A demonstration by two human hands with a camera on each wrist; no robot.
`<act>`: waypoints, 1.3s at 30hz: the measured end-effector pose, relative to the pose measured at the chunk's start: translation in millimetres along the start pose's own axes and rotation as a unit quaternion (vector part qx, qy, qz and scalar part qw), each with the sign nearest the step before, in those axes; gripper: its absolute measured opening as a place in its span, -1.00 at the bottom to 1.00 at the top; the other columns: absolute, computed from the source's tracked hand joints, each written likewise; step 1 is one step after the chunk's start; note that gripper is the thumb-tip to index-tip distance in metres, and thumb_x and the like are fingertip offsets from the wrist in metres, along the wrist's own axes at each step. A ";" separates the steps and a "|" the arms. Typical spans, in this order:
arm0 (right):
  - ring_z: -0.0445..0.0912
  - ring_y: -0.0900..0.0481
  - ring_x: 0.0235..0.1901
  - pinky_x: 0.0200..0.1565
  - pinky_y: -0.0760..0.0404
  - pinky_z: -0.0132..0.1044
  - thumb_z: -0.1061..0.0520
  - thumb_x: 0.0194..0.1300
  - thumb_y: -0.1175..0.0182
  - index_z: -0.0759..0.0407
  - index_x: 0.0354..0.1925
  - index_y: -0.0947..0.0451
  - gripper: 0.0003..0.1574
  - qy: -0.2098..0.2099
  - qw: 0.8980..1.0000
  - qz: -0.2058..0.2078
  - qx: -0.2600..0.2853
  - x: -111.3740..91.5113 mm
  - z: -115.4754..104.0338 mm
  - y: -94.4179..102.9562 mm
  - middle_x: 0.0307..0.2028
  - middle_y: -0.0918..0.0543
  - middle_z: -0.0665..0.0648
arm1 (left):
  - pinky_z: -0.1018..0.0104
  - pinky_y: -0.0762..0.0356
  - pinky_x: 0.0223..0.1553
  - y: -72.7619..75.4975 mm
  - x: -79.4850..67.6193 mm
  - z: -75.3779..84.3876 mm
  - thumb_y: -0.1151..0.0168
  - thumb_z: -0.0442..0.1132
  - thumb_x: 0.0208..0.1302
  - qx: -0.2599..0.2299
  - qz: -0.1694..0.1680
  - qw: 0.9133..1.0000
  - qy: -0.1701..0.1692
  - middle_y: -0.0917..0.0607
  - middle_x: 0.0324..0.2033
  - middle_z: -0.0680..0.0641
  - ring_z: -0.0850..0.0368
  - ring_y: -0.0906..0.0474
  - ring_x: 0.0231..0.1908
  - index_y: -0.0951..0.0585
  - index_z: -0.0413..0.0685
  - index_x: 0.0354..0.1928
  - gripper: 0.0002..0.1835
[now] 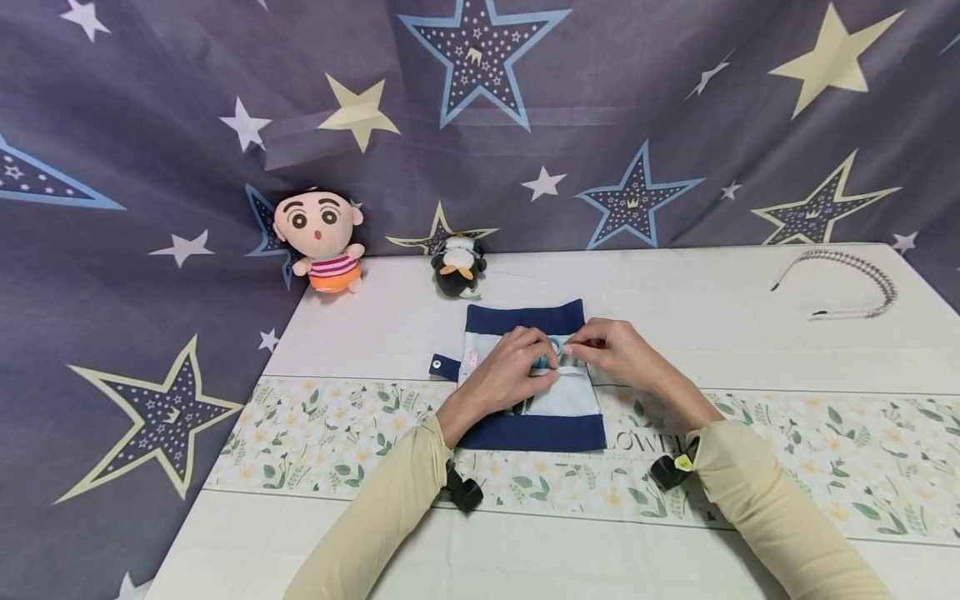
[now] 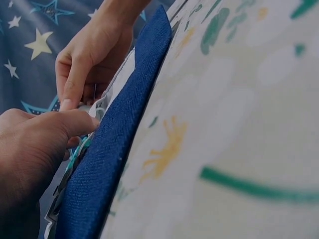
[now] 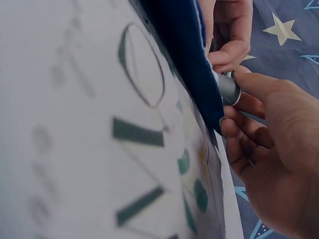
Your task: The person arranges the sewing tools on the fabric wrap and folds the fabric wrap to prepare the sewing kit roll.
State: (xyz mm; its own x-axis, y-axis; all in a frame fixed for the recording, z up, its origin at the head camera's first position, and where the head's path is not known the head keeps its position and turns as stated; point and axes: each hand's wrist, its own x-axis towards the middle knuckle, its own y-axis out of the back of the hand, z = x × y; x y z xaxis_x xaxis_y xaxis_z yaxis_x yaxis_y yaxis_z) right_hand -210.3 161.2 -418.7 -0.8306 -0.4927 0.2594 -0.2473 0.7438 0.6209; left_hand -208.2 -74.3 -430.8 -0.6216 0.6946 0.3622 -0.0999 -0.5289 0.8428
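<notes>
A fabric organizer (image 1: 540,435) with navy end bands and a pale blue middle lies unfolded on the table. Across its middle, my left hand (image 1: 510,367) pinches the pocket's edge between thumb and forefinger. My right hand (image 1: 618,350) is at the organizer's right side. In the right wrist view its fingers grip a small grey cylinder (image 3: 230,91) beside the navy band; its exact kind is unclear. A teal ring-shaped piece (image 1: 556,343) shows between the hands. Dark slender items (image 1: 522,406) stick out partly under my left hand.
At the back stand a plush doll (image 1: 333,267) in a striped top and a penguin plush (image 1: 457,271). A braided headband (image 1: 873,271) lies at the back right. The organizer's snap strap (image 1: 445,367) reaches out left. A starry curtain (image 1: 480,167) hangs behind the table.
</notes>
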 end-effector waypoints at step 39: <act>-0.08 -0.44 -0.39 -0.30 -0.43 -0.21 0.30 0.49 -0.23 0.15 -0.37 -0.75 -0.73 0.012 0.999 -0.031 -0.020 1.1 1.8 -0.3 -0.36 -0.63 0.00 | 0.13 -0.43 0.11 0.2 -0.6 -0.4 -0.38 -0.22 0.41 -0.001 0.006 1.000 -0.007 -0.63 -0.08 -0.03 0.01 -0.50 -0.03 -0.72 0.00 -0.21 -0.96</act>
State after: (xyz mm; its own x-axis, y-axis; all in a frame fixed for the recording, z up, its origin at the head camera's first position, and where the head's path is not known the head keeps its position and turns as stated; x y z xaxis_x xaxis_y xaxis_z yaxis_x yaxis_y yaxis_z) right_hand -212.0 161.3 -419.9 -0.8016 -0.5485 0.2378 -0.2768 0.6931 0.6656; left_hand -208.2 -75.1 -430.9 -0.6114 0.6952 0.3780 -0.0942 -0.5383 0.8375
